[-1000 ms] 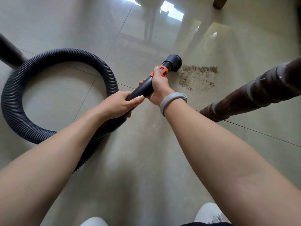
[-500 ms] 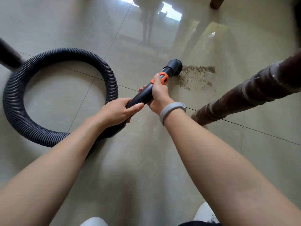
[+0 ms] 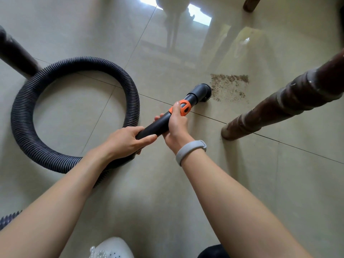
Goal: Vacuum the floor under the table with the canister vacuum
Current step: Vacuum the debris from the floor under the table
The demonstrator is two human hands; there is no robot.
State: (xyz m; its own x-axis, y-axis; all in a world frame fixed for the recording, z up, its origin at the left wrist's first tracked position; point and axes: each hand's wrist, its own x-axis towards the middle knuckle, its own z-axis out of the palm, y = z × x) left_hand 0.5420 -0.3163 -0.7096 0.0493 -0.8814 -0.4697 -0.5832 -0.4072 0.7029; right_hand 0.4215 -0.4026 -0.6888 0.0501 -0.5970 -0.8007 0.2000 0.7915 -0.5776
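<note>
Both the left hand (image 3: 128, 139) and the right hand (image 3: 176, 123) grip the black wand (image 3: 156, 127). Its brush head (image 3: 203, 92) touches the dirt patch (image 3: 229, 87) at the patch's 9 o'clock edge.

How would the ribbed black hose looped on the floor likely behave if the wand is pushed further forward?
The hose is probably flexible rather than stiff: it lies in a full loop. Its ribbed wall likely lets it stretch and slide on the glossy tile floor. It may snag the table leg that its loop touches.
</note>
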